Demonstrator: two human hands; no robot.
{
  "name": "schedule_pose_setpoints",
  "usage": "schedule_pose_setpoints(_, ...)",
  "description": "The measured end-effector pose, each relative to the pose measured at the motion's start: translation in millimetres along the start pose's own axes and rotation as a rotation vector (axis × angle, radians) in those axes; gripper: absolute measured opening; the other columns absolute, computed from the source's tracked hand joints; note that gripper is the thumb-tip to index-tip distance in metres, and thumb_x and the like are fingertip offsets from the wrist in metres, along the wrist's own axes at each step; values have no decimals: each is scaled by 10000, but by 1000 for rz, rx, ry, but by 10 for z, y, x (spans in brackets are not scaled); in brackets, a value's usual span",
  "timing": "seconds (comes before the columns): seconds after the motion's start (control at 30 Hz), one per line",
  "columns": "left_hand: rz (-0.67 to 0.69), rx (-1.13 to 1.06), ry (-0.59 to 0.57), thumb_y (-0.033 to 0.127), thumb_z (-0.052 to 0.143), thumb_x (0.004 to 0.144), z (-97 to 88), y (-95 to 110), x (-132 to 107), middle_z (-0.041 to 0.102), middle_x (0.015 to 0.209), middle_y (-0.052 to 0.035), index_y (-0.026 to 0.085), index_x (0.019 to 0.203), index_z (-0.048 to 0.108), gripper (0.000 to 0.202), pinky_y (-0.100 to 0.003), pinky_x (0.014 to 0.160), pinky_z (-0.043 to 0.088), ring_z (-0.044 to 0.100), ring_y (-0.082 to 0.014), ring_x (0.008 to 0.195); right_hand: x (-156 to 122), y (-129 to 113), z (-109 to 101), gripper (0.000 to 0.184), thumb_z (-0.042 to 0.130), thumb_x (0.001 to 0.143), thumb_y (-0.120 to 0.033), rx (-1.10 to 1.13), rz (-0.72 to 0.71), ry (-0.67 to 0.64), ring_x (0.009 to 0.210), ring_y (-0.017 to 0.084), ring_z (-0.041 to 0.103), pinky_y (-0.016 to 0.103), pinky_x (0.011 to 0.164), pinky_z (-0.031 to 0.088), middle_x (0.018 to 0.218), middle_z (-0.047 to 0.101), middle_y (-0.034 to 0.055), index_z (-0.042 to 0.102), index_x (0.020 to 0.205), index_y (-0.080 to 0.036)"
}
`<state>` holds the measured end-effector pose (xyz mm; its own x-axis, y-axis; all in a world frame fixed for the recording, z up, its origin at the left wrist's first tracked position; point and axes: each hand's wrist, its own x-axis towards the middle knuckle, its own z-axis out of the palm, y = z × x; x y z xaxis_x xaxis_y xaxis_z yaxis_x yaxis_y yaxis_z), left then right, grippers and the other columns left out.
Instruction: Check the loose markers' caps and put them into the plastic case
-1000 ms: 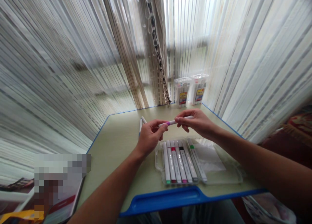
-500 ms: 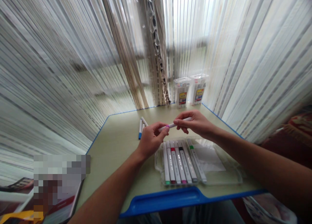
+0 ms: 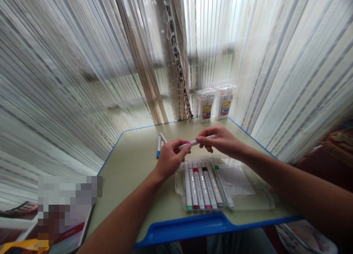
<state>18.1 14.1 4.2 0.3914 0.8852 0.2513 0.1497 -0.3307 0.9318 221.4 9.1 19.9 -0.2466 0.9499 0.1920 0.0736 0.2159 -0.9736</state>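
Between my two hands is a white marker [image 3: 194, 143] with a pink-purple band, held nearly level above the table. My left hand [image 3: 173, 154] is closed round its left end, thumb and fingers pinching near the coloured band. The other end sits in the closed fingers of my right hand [image 3: 216, 138]. Just below, an open clear plastic case [image 3: 180, 180] holds several white markers [image 3: 204, 187] side by side, with red, black, green and pink ends. One green-banded marker [image 3: 224, 186] lies along the case's hinge. A few loose markers [image 3: 159, 146], one blue-ended, lie behind my left hand.
Two upright clear marker cases [image 3: 206, 106] stand at the table's back edge by the string curtain [image 3: 149, 62]. A white sheet [image 3: 237, 178] lies in the case's lid. The table's front has a blue rim with a groove [image 3: 190, 226]. A pixelated object [image 3: 68, 210] sits at left.
Both hands keep their hold on the marker with almost no movement. The beaded strand of the curtain has swung slightly left.
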Motion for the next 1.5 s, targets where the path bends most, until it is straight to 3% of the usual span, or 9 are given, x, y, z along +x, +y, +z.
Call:
schedule_pose_setpoints(1.1, -7, 7, -44, 356, 621, 861, 4, -19, 6, 632, 677, -36, 82, 916, 661, 282, -185, 451, 395, 491, -75, 483, 3, -5, 8, 386, 752, 713, -481, -63, 16, -23, 442, 82, 507, 205, 392, 385, 608, 656, 43, 696, 745, -101)
schedule_pose_setpoints(1.5, -30, 50, -96, 418, 607, 868, 21, -67, 3, 633, 685, -32, 103, 922, 666, 325, -187, 454, 404, 496, -74, 477, 8, 38, -24, 380, 706, 759, -485, -170, 1, -94, 457, 90, 518, 203, 408, 404, 620, 654, 44, 701, 765, -105)
